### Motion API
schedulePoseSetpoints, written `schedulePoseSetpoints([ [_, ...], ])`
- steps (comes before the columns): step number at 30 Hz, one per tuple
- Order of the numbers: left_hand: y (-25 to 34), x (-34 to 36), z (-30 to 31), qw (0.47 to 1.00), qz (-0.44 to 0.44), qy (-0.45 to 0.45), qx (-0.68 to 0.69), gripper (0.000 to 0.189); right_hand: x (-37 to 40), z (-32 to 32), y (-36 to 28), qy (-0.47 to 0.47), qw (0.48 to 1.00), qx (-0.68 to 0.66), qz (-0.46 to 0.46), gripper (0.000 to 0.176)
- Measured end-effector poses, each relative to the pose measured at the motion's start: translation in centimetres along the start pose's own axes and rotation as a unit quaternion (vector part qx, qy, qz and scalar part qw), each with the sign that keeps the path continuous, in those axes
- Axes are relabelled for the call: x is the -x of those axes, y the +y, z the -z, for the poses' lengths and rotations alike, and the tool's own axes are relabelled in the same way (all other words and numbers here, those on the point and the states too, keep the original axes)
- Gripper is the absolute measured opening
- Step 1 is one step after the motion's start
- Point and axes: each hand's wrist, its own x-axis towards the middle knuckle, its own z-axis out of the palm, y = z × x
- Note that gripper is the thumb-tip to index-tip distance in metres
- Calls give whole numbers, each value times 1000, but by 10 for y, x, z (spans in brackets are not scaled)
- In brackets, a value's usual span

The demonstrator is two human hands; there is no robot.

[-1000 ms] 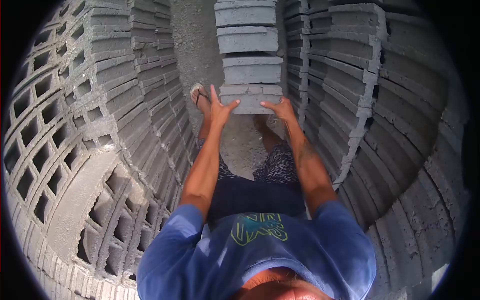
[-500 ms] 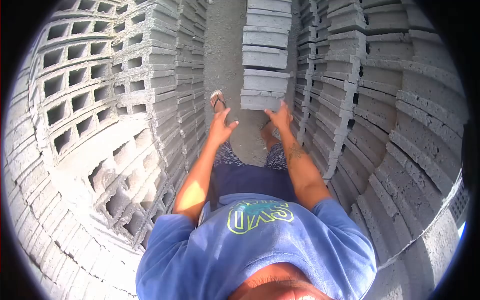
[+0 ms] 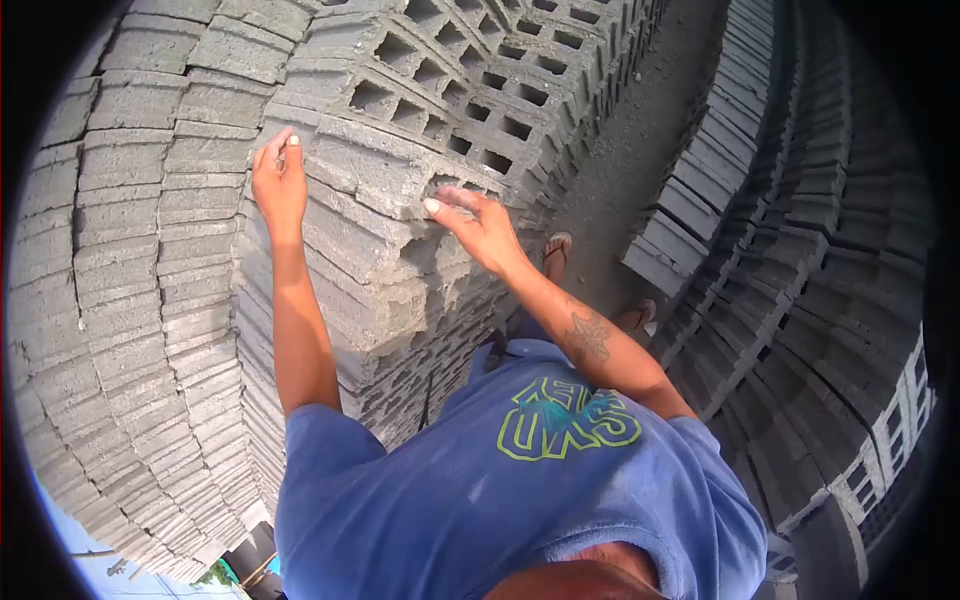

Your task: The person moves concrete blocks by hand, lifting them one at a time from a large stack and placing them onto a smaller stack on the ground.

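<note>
A hollow concrete block (image 3: 365, 160) lies at the top of a stack on the left, its long side facing me. My left hand (image 3: 280, 185) is at its left end, fingers stretched out and thumb slightly apart. At the right end, near the block's corner, is my right hand (image 3: 480, 228), its thumb apart from its fingers. Both hands look open, one at each end of the block. Whether the fingertips touch it is hard to make out. Neither hand carries anything.
A tall wall of stacked blocks (image 3: 130, 200) rises at the far left. More hollow blocks (image 3: 510, 90) continue behind the stack. A low row of blocks (image 3: 700, 180) stands on the dirt ground (image 3: 620, 130), with another high stack (image 3: 770, 400) on the right.
My view and body have turned left, from the ground row of blocks to the left stack. Both hands have risen from in front of my legs to the top of that stack.
</note>
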Motion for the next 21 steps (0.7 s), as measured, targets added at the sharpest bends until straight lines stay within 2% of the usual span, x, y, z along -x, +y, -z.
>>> schedulePoseSetpoints([
  [1, -10, -9, 2, 999, -37, -1, -36, 22, -11, -21, -5, 29, 996, -77, -23, 67],
  [2, -8, -12, 5, 999, -37, -6, -30, 22, -23, -37, -7, 36, 996, -74, -26, 67],
  [4, 3, -14, 12, 997, -55, -31, -38, 23, -39, -49, -13, 36, 983, -134, -120, 50],
  [5, -7, -18, 11, 995, -68, -54, -54, 29, -39, -47, -18, 43, 976, -134, -165, 40],
  [6, -7, -17, 7, 995, -71, -54, -46, 29, -38, -49, -14, 50, 977, -129, -162, 40],
  [8, -7, -16, 2, 983, 61, -174, -16, 41, -34, -56, -6, 95, 961, -240, -99, 48],
  [9, -24, -14, -5, 970, 89, -227, 6, 56, -25, -47, -12, 96, 965, -223, -103, 50],
  [10, -22, -16, -8, 970, 81, -230, 8, 56, -19, -36, -7, 103, 964, -224, -98, 50],
  [12, -10, 0, -11, 934, 16, -322, -154, 67, 0, -12, 13, 71, 979, -155, -112, 50],
  [13, -1, 6, -14, 933, 12, -326, -152, 67, 12, 0, 21, 77, 978, -156, -113, 50],
  [15, 27, 20, -20, 918, -17, -391, -69, 82, 37, 22, 30, 73, 972, -181, -131, 34],
  [16, 45, 28, -23, 917, -23, -393, -66, 82, 48, 26, 29, 80, 972, -181, -128, 34],
  [17, 63, 37, -26, 910, -24, -413, -15, 83, 59, 29, 29, 89, 953, -274, -100, 30],
  [18, 78, 49, -29, 900, -23, -434, 34, 84, 71, 33, 29, 96, 923, -365, -71, 32],
  [19, 87, 63, -36, 898, -28, -438, 34, 84, 83, 40, 32, 107, 922, -367, -63, 47],
  [21, 102, 94, -49, 906, -23, -401, 131, 83, 100, 54, 37, 126, 921, -362, -72, 45],
])
